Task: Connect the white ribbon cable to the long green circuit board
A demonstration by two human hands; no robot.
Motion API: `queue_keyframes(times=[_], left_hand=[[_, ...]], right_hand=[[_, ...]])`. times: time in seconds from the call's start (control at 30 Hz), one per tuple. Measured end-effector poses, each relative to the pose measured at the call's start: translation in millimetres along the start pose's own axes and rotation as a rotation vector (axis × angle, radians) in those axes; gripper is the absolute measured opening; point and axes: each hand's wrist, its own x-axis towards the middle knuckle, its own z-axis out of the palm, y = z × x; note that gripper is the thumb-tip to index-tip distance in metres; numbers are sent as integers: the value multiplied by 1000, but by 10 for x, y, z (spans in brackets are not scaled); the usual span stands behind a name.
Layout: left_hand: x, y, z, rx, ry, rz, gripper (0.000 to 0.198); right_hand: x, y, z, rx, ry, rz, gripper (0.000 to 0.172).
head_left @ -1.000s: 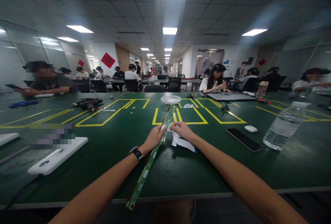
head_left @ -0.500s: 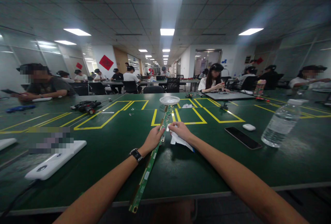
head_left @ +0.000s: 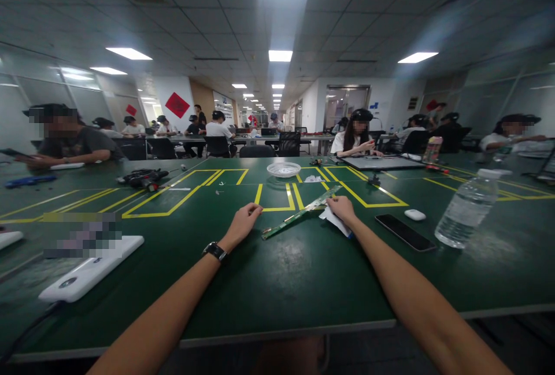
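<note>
A long, narrow green circuit board strip [head_left: 299,213] lies slantwise on the green table [head_left: 286,282], its far end raised to the right. My right hand [head_left: 342,208] is closed on that far end, with a crumpled white wipe [head_left: 336,222] beneath the fingers. My left hand [head_left: 243,220] rests on the table just left of the strip's near end, fingers curled in, apart from the strip and holding nothing that I can see. A black watch [head_left: 215,251] sits on my left wrist.
A white round dish [head_left: 284,169] stands beyond the strip among yellow tape lines. To the right lie a black phone [head_left: 405,231], a white earbud case [head_left: 415,214] and a water bottle [head_left: 466,208]. A white device [head_left: 89,268] lies left. Other people sit across the table.
My left hand has let go of the strip and pulled back left. My right hand has swung the strip from pointing straight away to lying slantwise toward the right, clear of the table's front edge.
</note>
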Motion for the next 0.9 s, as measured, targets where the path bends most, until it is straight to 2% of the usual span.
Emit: queue_keyframes(times=[0.17, 0.3, 0.4, 0.47, 0.53, 0.6, 0.73, 0.9], left_hand=[[-8, 13, 42, -9, -9, 18, 31], [-27, 22, 87, 6, -26, 50, 28], [-46, 35, 105, 42, -28, 79, 26], [-63, 42, 117, 88, -35, 110, 25], [-86, 51, 131, 139, -46, 157, 24], [-112, 67, 146, 174, -64, 208, 23], [-160, 115, 171, 209, -110, 270, 21], [-186, 134, 197, 237, -152, 298, 22]], right_hand=[[64, 311, -187, -208, 79, 113, 37], [53, 384, -189, -339, 140, 128, 40], [53, 353, -138, -435, 160, -47, 39], [51, 314, -92, -465, 96, -194, 35], [43, 286, -51, -487, 14, -233, 32], [35, 286, -26, -510, -20, -164, 31], [45, 372, -24, -530, 61, -1, 32], [89, 473, -16, -553, 91, 39, 34]])
